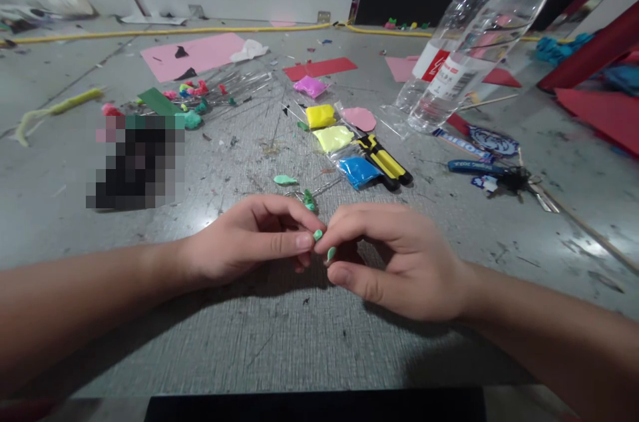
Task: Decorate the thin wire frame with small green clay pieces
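My left hand [249, 242] and my right hand [394, 262] meet fingertip to fingertip low over the grey table [279, 335]. Pinched between them is a small piece of mint-green clay [318, 235], and a second green bit [330, 253] shows under my right thumb. Just beyond my fingers lie a flat green clay leaf [285, 180] and a small green clay lump on a thin wire [309, 200].
Small bags of clay lie ahead: magenta [310, 86], yellow [320, 116], pale yellow [333, 138], blue [358, 171]. A yellow-black utility knife [384, 162], two clear plastic bottles [469, 56], keys on a blue lanyard [499, 172], coloured paper sheets, pins and clay bits [194, 99] surround them.
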{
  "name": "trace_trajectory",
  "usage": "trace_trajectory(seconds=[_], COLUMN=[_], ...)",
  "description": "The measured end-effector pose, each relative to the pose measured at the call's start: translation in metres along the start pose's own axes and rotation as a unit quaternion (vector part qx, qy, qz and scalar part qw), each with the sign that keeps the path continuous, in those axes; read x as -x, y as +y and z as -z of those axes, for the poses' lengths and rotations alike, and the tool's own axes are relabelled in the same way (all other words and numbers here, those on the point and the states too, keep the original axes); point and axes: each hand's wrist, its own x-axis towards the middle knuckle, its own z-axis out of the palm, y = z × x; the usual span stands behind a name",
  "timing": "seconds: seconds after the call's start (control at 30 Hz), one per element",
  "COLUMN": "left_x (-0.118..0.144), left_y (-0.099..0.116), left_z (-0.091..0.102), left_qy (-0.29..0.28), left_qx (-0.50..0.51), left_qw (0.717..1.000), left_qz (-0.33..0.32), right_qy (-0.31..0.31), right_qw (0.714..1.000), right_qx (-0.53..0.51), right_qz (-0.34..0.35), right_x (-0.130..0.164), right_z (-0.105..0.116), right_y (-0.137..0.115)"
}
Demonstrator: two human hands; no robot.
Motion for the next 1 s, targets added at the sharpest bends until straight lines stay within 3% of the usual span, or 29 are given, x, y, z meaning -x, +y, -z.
trace_trajectory(seconds=[0.3,0.57,0.77,1.0], left_x=[0.0005,0.0004,-0.0007,0.0005], left_y=[-0.0003,0.0060,0.0071,0.0052], left_z=[0.0027,-0.0040,-0.0044,-0.0049], left_qy=[0.030,0.098,0.144,0.155], left_qx=[-0.032,-0.061,-0.148,-0.172], left_qw=[0.999,0.991,0.971,0.962], left_qz=[-0.016,-0.074,-0.122,-0.145], right_qy=[0.000,0.081,0.059,0.053], right_qw=[1.000,0.994,0.992,0.993], right_qx=[0.022,0.048,0.108,0.073], right_qz=[-0.013,-0.051,-0.033,-0.076], right_x=[0.0012,0.0009,0.0016,0.0014], right_z=[0.0040,0.0015,0.0000,-0.0018], right_y=[-0.0005,-0.0019,-0.0014,-0.0037])
